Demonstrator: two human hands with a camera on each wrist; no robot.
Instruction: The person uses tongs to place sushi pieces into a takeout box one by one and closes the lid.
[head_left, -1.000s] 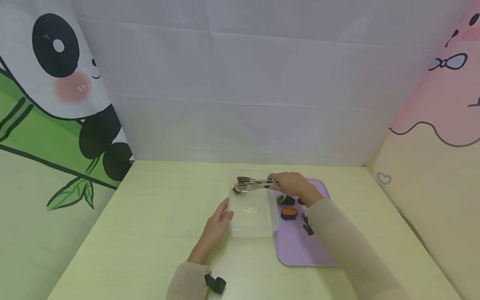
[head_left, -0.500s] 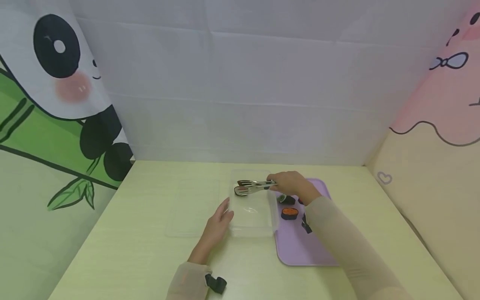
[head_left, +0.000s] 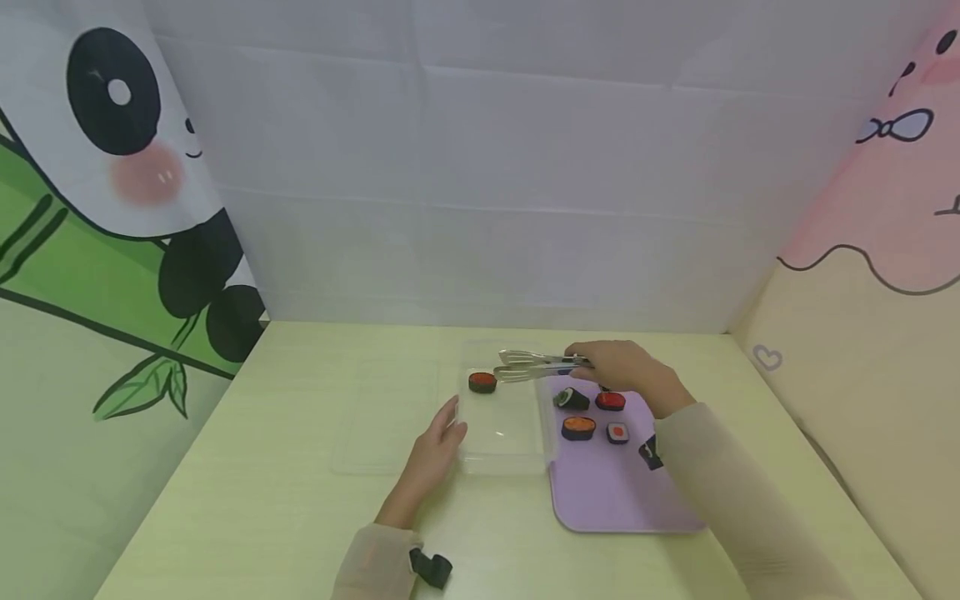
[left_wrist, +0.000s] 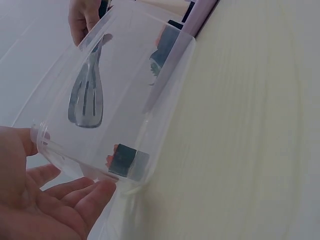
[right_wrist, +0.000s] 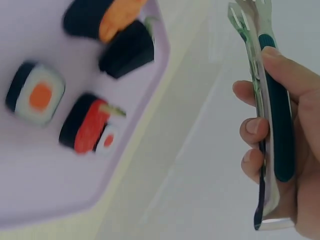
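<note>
My right hand grips metal serving tongs with dark handles. The tongs' slotted tips are apart, with nothing between them, over the clear plastic container. Inside that container, near its far left corner, sits a dark-wrapped sushi piece with a red-orange top. My left hand holds the container's left side; in the left wrist view its fingers lie along the wall. On the purple tray lie an orange-topped sushi, a red-topped sushi, a square roll and a dark cone-shaped roll.
A transparent flat lid lies on the pale table, left of the container. The tray's left edge sits close beside the container's right wall. A white back wall and printed side panels border the table. In the right wrist view, a small roll touches the red-topped sushi.
The tongs have let go of the red-orange-topped sushi in the container. My right hand has drawn them to the right, uncovering more tray pieces. My left hand stays in place.
</note>
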